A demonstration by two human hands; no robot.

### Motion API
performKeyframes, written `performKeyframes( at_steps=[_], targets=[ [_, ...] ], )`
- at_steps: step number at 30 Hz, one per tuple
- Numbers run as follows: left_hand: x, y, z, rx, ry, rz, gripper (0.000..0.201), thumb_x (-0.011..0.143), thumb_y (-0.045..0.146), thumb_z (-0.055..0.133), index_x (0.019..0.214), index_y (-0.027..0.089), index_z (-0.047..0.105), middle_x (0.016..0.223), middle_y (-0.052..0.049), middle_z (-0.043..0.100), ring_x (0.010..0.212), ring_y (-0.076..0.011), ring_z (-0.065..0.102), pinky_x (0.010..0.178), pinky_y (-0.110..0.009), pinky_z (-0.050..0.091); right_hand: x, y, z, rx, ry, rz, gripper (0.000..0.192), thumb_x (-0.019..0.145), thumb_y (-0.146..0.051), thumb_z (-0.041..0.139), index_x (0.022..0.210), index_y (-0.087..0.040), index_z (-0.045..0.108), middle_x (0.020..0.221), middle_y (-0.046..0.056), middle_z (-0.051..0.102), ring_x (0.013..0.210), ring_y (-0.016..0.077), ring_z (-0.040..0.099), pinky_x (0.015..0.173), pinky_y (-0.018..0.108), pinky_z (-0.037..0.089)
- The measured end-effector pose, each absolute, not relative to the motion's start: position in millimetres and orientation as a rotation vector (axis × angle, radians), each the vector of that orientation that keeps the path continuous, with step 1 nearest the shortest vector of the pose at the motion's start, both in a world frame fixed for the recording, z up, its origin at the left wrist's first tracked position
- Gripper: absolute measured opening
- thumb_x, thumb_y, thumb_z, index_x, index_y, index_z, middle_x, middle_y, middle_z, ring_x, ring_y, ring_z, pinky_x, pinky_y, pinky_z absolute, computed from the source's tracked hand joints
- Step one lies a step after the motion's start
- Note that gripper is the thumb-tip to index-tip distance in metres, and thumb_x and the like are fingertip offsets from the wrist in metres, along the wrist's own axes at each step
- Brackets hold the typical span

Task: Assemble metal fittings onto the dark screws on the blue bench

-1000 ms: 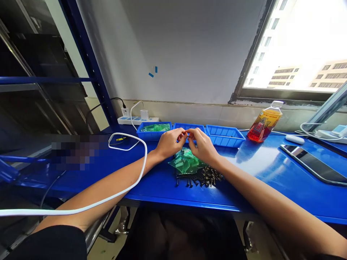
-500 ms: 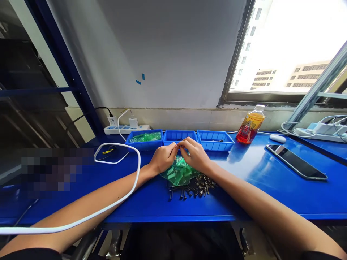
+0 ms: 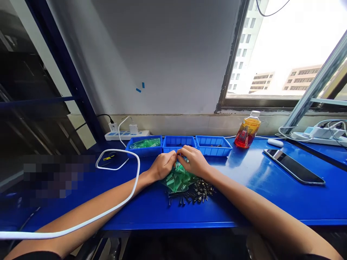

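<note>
Right now I see the blue table (image 3: 257, 202) filling the lower frame, with three blue trays (image 3: 179, 143) in a row at centre. Just below them, my left hand (image 3: 162, 167) and right hand (image 3: 194, 161) meet fingertip to fingertip, pinching something too small to identify above the green plastic pieces (image 3: 177, 179), and dark screws (image 3: 195, 194) lie just below those.
</note>
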State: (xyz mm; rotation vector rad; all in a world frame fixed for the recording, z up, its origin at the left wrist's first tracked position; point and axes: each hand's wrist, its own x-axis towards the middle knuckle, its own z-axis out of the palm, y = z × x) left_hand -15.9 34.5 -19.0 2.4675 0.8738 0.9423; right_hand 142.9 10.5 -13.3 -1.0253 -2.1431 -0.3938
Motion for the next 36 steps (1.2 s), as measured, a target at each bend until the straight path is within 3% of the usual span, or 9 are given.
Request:
performKeyframes(
  at_steps=[9,15,18,21,29,36],
  targets=[
    [-13,35,-17,2.594,1.003,0.858,0.036,0.091,0.033,0.023,0.066,0.019,0.046,0.058,0.001,0.056,0.054,-0.0142,0.053,0.054,-0.024,0.037,140,0,1,-1.314,-2.235,-0.393,0.012,0.080,-0.015,0.049,0.080,-0.017,0.061,0.078,0.005,0.063,0.075,0.0164,0.057,0.063,0.026,0.039],
    [-29,10,16,2.961,1.247,0.343,0.024,0.086,0.035,0.041,0.087,0.020,0.059,0.078,-0.003,0.066,0.074,-0.0194,0.061,0.061,-0.026,0.039,138,-17,22,-1.407,-2.285,-0.488,0.013,0.083,-0.019,0.049,0.078,-0.017,0.061,0.079,0.006,0.065,0.070,0.0164,0.056,0.060,0.028,0.033],
    [-38,-14,30,3.095,1.313,0.125,0.027,0.085,0.040,0.044,0.095,0.020,0.061,0.080,-0.005,0.067,0.078,-0.0228,0.061,0.064,-0.030,0.040,127,-29,26,-1.329,-2.297,-0.553,0.013,0.082,-0.020,0.049,0.076,-0.017,0.059,0.074,0.005,0.063,0.066,0.0153,0.054,0.059,0.028,0.030],
    [-43,-30,33,3.128,1.365,0.181,0.034,0.086,0.046,0.042,0.088,0.019,0.062,0.074,-0.007,0.064,0.075,-0.0223,0.060,0.065,-0.031,0.040,118,-36,25,-1.204,-2.323,-0.582,0.014,0.082,-0.017,0.047,0.073,-0.017,0.057,0.069,0.004,0.060,0.063,0.0142,0.050,0.059,0.029,0.029],
    [-53,-36,23,3.083,1.380,0.300,0.027,0.082,0.046,0.048,0.087,0.023,0.062,0.069,-0.005,0.062,0.073,-0.0224,0.057,0.065,-0.032,0.039,114,-42,16,-1.075,-2.368,-0.584,0.017,0.085,-0.020,0.044,0.076,-0.018,0.058,0.066,0.004,0.058,0.062,0.0144,0.048,0.061,0.029,0.030],
    [-43,-23,27,3.107,1.478,0.121,0.026,0.081,0.043,0.053,0.087,0.020,0.063,0.079,-0.007,0.065,0.079,-0.0239,0.060,0.065,-0.031,0.040,117,-40,17,-1.155,-2.255,-0.499,0.017,0.085,-0.021,0.045,0.076,-0.018,0.059,0.069,0.004,0.062,0.066,0.0151,0.054,0.062,0.027,0.034]
  ],
)
